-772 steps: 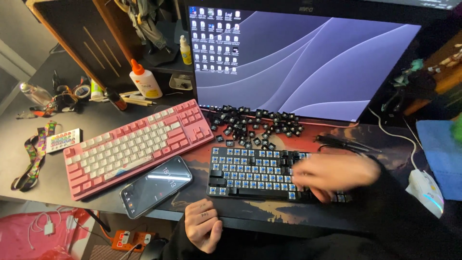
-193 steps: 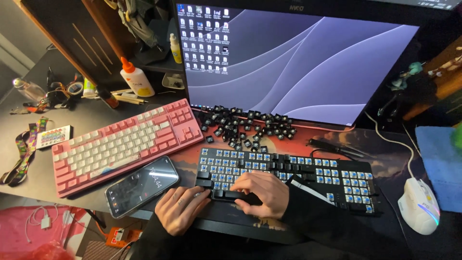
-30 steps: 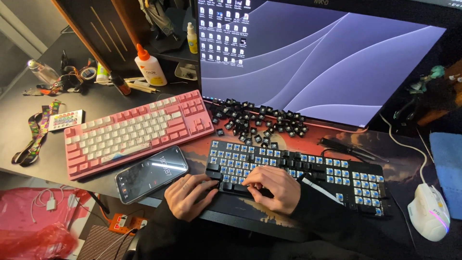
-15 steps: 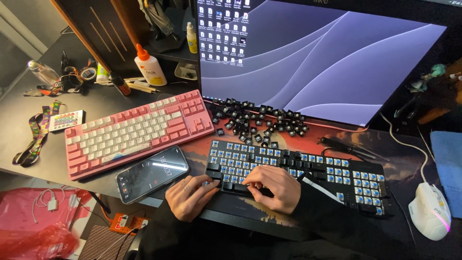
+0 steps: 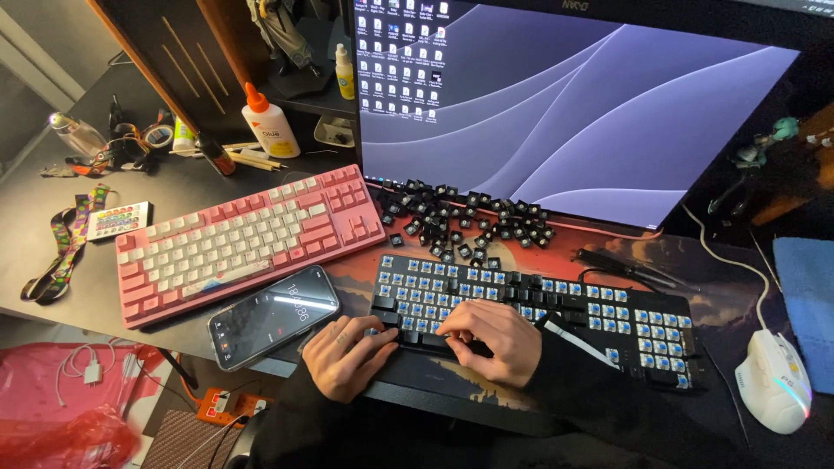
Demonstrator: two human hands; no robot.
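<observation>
Black keyboard (image 5: 530, 317) – matt plastic; phone (image 5: 273, 316) – glossy glass.

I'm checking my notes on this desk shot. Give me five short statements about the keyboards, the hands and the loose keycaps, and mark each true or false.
1. Both hands rest on the black keyboard. True: the left hand is at its near left corner and the right hand on its bottom rows.
2. The black keyboard has all its keycaps on. False: most switches are bare and blue.
3. The loose keycaps lie between the black keyboard and the monitor. True.
4. The phone lies on top of the pink keyboard. False: it lies on the desk in front of it.
5. The right hand is holding the white mouse. False: the mouse lies untouched at far right.
</observation>
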